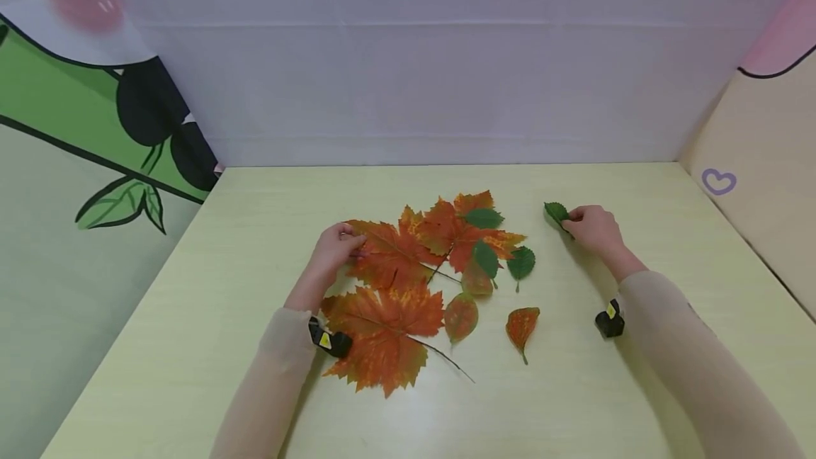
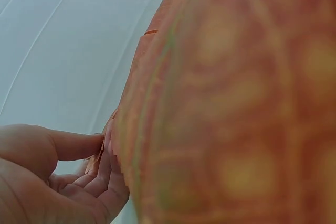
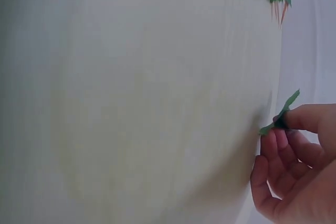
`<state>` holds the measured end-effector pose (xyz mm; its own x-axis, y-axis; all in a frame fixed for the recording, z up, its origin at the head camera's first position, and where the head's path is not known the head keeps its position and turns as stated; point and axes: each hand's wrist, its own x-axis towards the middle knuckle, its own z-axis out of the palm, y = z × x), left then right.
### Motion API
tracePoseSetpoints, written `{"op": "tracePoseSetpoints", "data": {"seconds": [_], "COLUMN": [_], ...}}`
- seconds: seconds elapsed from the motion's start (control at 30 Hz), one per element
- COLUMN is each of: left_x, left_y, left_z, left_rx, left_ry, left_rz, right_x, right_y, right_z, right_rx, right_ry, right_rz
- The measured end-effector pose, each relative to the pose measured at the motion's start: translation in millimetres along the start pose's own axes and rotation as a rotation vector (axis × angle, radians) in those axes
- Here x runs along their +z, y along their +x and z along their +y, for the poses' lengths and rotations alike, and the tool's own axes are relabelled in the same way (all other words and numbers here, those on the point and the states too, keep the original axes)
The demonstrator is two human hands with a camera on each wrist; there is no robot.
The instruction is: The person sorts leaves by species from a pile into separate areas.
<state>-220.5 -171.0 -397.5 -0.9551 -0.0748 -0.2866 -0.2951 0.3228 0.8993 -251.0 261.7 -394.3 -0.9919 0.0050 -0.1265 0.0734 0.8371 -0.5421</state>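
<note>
My left hand (image 1: pixel 331 253) pinches the left edge of a large orange maple leaf (image 1: pixel 385 261). In the left wrist view the thumb and fingers of this hand (image 2: pixel 63 179) close on the leaf's rim, while a blurred orange leaf (image 2: pixel 241 108) fills the right side. Another big maple leaf (image 1: pixel 382 335) lies below that hand, partly under the wrist. On the right, my right hand (image 1: pixel 596 230) pinches a small green leaf (image 1: pixel 556 212) between thumb and fingers. The right wrist view shows this green leaf (image 3: pixel 287 107) edge-on, close over the table, its shadow beside it.
A third maple leaf (image 1: pixel 449 229) overlaps the held one, with green leaves (image 1: pixel 482 218) on and beside it. Small reddish-green leaves (image 1: pixel 461 317) lie at the middle. A separate orange-red leaf (image 1: pixel 523 326) rests to their right. Behind the pale table (image 1: pixel 287 193) rises a light cloth wall.
</note>
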Motion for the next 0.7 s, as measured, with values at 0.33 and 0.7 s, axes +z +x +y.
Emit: {"op": "tracePoseSetpoints", "data": {"seconds": [0.33, 0.7], "left_x": [3.0, 0.8], "left_y": [-4.4, -2.5], "left_z": [-1.7, -3.5], "left_rx": [0.007, -0.003], "left_ry": [-0.013, 0.006], "left_rz": [0.018, 0.026], "right_x": [-21.8, -43.0], "right_y": [7.9, 22.2], "right_z": [28.3, 52.7], "right_rx": [0.093, 0.118], "right_ry": [0.036, 0.025], "right_rz": [0.073, 0.14]}}
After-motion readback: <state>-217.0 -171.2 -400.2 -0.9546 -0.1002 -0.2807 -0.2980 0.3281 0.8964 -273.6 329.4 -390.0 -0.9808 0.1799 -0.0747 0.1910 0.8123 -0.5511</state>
